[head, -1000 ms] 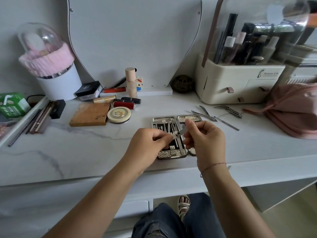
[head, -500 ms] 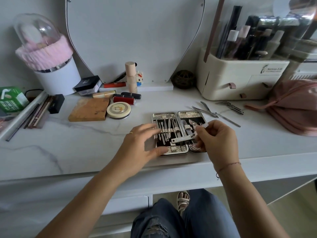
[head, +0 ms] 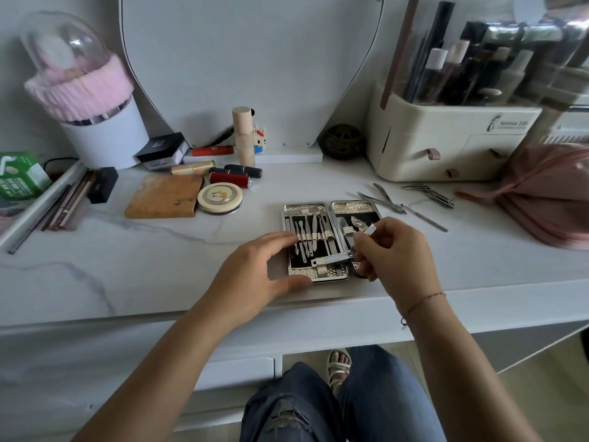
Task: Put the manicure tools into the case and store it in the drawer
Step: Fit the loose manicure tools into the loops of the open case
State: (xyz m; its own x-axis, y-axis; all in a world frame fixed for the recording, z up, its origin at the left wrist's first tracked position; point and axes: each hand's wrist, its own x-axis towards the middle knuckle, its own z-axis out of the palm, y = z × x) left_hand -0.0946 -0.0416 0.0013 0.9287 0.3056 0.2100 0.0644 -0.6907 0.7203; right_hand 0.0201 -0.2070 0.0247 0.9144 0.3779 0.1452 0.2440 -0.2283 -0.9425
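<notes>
The hands were both at the open case, which lay flat on the tabletop close to its front edge. The left hand lay spread, straight fingers resting on the case's left rim and thumb at its near corner, apparently steadying it. The right hand pinched one end of the nail clipper, whose body lay crosswise over the bottom of the left half at a woven strap. Whether it was threaded under that strap could not be told.

The likeliest slip seemed to be a push at a slant: the clipper's nose could catch the strap's edge and bunch it, or nudge the row of tools already seated just above. A pale tip by the right fingertips may have been its lever standing up. Left proud, it would probably keep the case from shutting.

A hard shove could also slide the case along the smooth tabletop if the left hand eased off. The loose tools lay apart to the right, thin and easy to overlook beside the pink pouch.
</notes>
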